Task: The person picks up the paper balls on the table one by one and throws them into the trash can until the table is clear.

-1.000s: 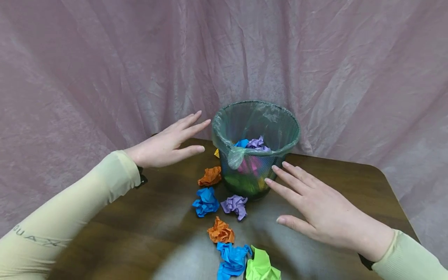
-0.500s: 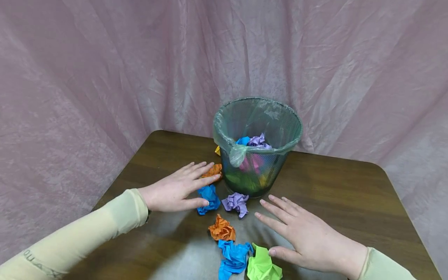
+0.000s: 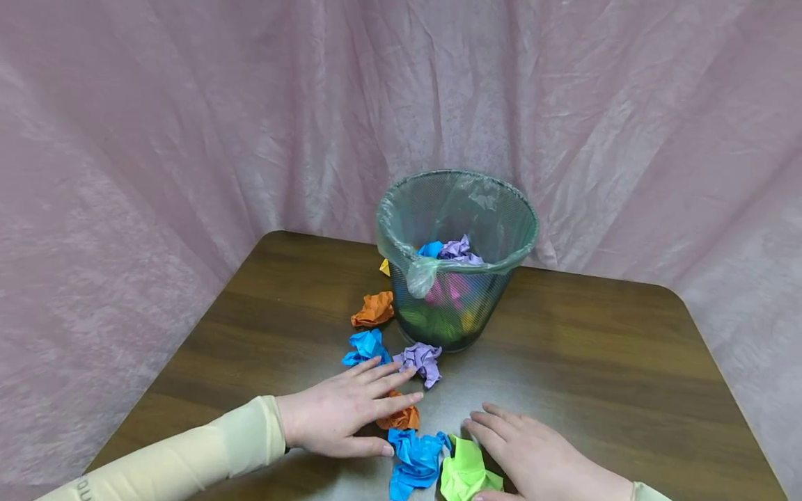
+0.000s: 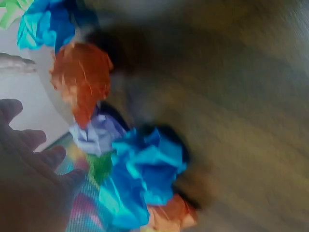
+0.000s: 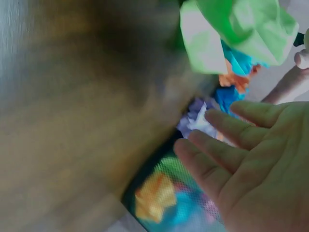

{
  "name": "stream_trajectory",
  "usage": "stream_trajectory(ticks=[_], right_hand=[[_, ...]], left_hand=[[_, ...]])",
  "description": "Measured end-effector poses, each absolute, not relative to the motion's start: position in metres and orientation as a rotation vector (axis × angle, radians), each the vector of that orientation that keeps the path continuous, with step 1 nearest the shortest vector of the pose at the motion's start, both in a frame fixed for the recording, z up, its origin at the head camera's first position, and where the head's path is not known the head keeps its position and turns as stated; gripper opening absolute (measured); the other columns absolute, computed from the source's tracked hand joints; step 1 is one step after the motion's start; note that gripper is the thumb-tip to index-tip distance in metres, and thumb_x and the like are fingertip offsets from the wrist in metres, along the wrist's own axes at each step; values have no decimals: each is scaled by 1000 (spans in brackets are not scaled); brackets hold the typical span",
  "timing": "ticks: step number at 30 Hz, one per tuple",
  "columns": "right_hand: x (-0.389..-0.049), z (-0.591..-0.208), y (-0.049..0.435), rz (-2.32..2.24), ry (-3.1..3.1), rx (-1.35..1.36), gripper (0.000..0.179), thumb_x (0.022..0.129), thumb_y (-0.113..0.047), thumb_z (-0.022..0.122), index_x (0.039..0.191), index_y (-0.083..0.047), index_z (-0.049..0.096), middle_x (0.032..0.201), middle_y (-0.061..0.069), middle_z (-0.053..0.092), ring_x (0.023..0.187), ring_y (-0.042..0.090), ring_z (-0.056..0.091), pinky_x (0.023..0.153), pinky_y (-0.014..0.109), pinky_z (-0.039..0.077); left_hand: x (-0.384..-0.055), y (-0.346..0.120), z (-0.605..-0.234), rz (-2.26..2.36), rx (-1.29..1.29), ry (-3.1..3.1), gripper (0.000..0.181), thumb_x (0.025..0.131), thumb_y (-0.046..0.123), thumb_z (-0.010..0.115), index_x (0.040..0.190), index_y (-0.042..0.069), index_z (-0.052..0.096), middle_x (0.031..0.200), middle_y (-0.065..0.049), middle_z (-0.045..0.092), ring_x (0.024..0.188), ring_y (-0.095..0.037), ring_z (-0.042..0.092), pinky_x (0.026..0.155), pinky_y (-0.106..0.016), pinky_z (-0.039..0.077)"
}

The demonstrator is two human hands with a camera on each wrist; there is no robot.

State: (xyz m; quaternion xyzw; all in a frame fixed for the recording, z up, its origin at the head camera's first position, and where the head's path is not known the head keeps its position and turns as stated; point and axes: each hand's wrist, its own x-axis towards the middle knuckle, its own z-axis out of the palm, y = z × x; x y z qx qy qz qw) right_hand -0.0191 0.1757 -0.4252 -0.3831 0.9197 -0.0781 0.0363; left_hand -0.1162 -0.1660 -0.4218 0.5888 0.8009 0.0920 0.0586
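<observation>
Crumpled paper balls: six were seen strung in a loose line over the wooden table, leading from the mesh bin toward the person.
Far end: an orange ball was found beside the bin, with a blue ball and a purple ball near it.
Left hand: its fingers were spread and straight, with nothing gripped; the nearer orange ball was partly covered by them, though contact could not be told.
Right hand: its fingers were loosely extended, nothing being held; it was placed just beside the green ball, touching or not could not be told.
Bin contents: more paper was visible inside the green liner.
Paper's feel: it was judged light, springy and easily squashed, not fragile, and likely to be rolled by a nudge.
Hold: opposite sides were judged best taken, lightly, between thumb and fingers.
</observation>
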Motion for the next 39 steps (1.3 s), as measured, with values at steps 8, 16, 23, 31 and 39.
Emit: stream_trajectory(ticks=[8,16,23,31,39], right_hand=[[-19,-445,164,-293,2663,-864,104,85,-87,44,153,-9,46,147,5,54,129,26,54,98,50,52],[-23,-447,154,-333,2594,-745,98,86,-86,44,153,-15,48,141,2,58,117,20,56,93,48,56],[-24,-447,158,-393,2629,-772,80,89,-72,62,145,-16,54,134,-2,60,110,15,55,87,40,57],[-25,-450,166,-429,2755,-890,45,89,-36,79,127,-18,63,118,-10,60,101,9,54,81,31,55],[-30,-450,177,-386,2841,-846,57,94,-28,76,147,-20,57,107,-8,60,92,8,55,73,33,55]], left_hand=[[-111,-156,-430,320,1791,2392,76,103,66,39,165,23,25,172,2,3,155,-30,16,120,-59,20],[-112,-148,-431,326,1782,2354,75,104,65,36,165,26,20,172,4,2,156,-28,13,121,-57,17],[-110,-144,-433,310,1800,2355,75,104,66,34,165,25,23,172,2,0,156,-27,11,122,-56,18],[-110,-137,-433,280,1831,2355,73,104,65,32,165,26,21,172,2,1,156,-27,13,122,-56,18],[-110,-133,-433,267,1805,2316,72,104,66,29,165,29,17,172,4,1,157,-25,10,122,-55,16]])
